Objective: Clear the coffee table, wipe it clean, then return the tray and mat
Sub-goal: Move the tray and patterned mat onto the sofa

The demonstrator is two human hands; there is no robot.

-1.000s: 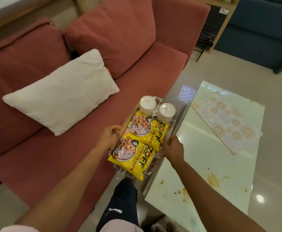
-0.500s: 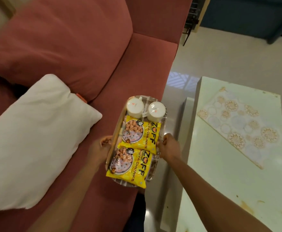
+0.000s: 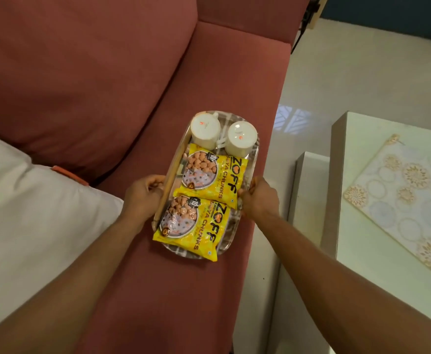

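Plaid tray over red sofa seat — left hand and right hand grasp its rims, mugs and snack packets aboard.

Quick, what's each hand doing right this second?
Left hand: closed, gripping the left rim of the tray over the sofa seat.
Right hand: closed, gripping the tray's right rim.

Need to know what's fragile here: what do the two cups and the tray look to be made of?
Cups: glossy white, probably glazed ceramic; light glints on their upturned bases. Tray: clear checked rim, likely plastic or glass; cannot tell which.
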